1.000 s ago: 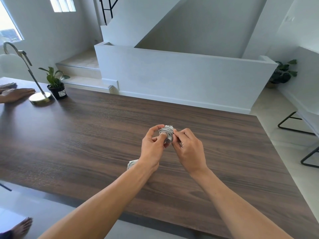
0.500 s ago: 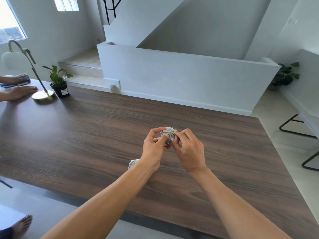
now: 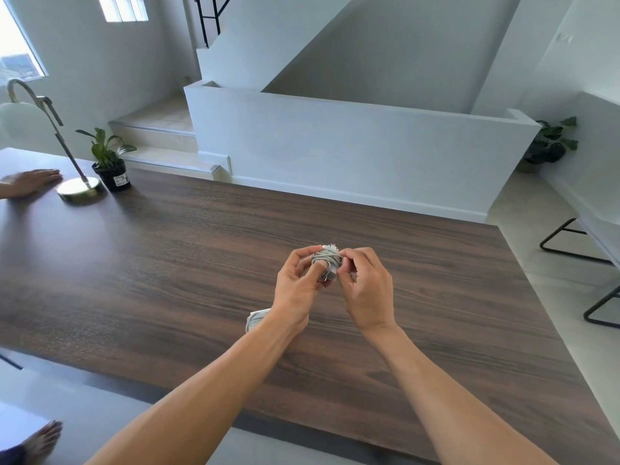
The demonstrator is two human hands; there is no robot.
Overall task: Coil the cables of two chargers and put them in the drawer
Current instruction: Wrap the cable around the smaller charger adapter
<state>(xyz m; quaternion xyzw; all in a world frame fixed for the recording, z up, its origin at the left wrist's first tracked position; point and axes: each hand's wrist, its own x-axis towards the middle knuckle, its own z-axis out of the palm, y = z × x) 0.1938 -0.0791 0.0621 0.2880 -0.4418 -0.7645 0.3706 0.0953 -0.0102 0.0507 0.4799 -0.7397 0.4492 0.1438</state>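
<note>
A second coiled charger [image 3: 255,319] lies on the table [image 3: 151,263], half hidden under the left wrist. Above the table, the left hand [image 3: 297,285] and right hand [image 3: 365,290] pinch the wound charger [image 3: 327,263] as they did a second ago, with no loose cable trailing, so coiling is judged nearly complete. The cable end is indistinct, and no drawer is in view.

Table [image 3: 167,263]: dark wood-grain top, smooth, matt with a faint sheen.
Charger [image 3: 327,260]: white plastic body wound in pale grey cable, smooth, matt.
Second coil [image 3: 255,319]: the same pale cable, matt.
Lamp base [image 3: 79,190]: brass-coloured metal, polished, glossy; stem [image 3: 67,146] the same metal, duller.
Pot [image 3: 114,177]: black, apparently plastic, slight gloss, white paper label.
Half-wall [image 3: 335,152]: white plaster, matt.
Floor [image 3: 553,283]: pale tile, low sheen.
</note>
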